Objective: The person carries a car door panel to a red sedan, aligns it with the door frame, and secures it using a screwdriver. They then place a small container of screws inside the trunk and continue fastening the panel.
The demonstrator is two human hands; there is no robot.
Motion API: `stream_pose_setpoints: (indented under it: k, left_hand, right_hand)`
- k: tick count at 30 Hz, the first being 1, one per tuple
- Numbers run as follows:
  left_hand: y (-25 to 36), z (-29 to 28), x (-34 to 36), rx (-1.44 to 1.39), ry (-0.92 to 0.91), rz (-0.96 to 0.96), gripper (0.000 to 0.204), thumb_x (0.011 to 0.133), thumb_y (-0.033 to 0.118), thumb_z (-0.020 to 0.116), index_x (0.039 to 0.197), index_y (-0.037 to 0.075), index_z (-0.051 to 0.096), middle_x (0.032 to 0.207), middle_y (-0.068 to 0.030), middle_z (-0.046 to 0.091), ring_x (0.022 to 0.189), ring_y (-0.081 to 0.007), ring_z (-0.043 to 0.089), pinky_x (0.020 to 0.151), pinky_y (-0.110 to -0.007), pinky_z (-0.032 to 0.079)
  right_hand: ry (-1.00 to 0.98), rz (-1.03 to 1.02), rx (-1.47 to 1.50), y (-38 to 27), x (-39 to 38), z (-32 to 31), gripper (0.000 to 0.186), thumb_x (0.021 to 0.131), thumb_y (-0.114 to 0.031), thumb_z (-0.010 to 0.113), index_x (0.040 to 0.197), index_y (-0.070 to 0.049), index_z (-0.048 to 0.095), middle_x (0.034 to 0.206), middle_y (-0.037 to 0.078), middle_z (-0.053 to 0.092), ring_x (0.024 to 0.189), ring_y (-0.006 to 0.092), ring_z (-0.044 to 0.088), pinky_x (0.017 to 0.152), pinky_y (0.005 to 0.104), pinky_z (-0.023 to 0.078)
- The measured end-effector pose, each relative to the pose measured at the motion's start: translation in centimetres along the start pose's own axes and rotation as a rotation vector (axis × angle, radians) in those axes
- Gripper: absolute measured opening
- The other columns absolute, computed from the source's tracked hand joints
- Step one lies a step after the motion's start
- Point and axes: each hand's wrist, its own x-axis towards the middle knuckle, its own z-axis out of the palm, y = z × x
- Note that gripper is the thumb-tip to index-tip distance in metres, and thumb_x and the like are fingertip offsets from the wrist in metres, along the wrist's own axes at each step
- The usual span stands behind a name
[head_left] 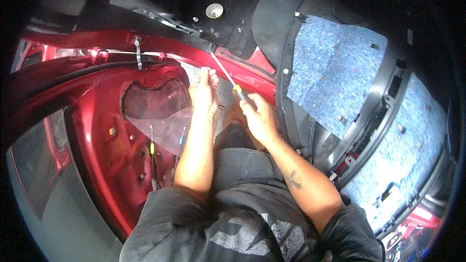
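Observation:
In my right hand [258, 117] is a screwdriver [226, 73] with a black and yellow handle and a long thin shaft. Its tip points up and to the left, at the red door sill [238, 63] of a car. My left hand [205, 87] is raised beside the shaft, apart from it, with the fingers curled closed; whatever they may hold is too small or hidden. Behind my left forearm stands the red car door [104, 116], its inner trim off and a dark opening [155, 98] partly covered by clear plastic sheet [167, 128].
A large black trim panel with blue felt backing [335, 63] leans along the right. On the car's dark floor sits a small white cup [214, 11]. A door check strap [139, 52] links door and body. Thin cables [152, 148] hang from the door.

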Motion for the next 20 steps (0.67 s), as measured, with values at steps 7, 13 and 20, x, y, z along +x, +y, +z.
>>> stream_pose_setpoints:
  k: [7, 13, 20]
  left_hand:
    - [7.4, 4.1, -6.3, 0.065, -0.180, -0.024, 0.015, 0.110, 0.019, 0.064, 0.114, 0.005, 0.062, 0.112, -0.0131, 0.076, 0.096, -0.0206, 0.076, 0.082, -0.032, 0.067]
    - [10.6, 7.1, -10.4, -0.004, -0.401, -0.106, 0.018, 0.109, 0.025, 0.067, 0.105, 0.009, 0.069, 0.103, -0.0103, 0.078, 0.091, -0.0209, 0.078, 0.079, -0.033, 0.068]
    - [13.8, 11.7, -13.7, 0.049, -0.655, -0.104, 0.019, 0.110, 0.028, 0.065, 0.112, 0.009, 0.069, 0.104, -0.0112, 0.079, 0.095, -0.0237, 0.079, 0.081, -0.033, 0.068]
  right_hand:
    - [-0.045, -0.043, -0.204, -6.2, -8.7, -6.6, 0.031, 0.099, -0.037, 0.074, 0.115, -0.010, 0.071, 0.090, 0.018, 0.076, 0.087, 0.0375, 0.077, 0.076, 0.0474, 0.057]
    - [0.027, -0.078, -0.194, -8.2, -11.6, -11.3, 0.035, 0.096, -0.038, 0.077, 0.119, -0.013, 0.073, 0.100, 0.015, 0.078, 0.095, 0.0364, 0.077, 0.082, 0.0451, 0.058]
    - [0.203, -0.346, -0.401, -13.6, -15.5, -17.0, 0.034, 0.092, -0.034, 0.081, 0.117, -0.012, 0.076, 0.109, 0.013, 0.078, 0.099, 0.0327, 0.077, 0.085, 0.0442, 0.059]
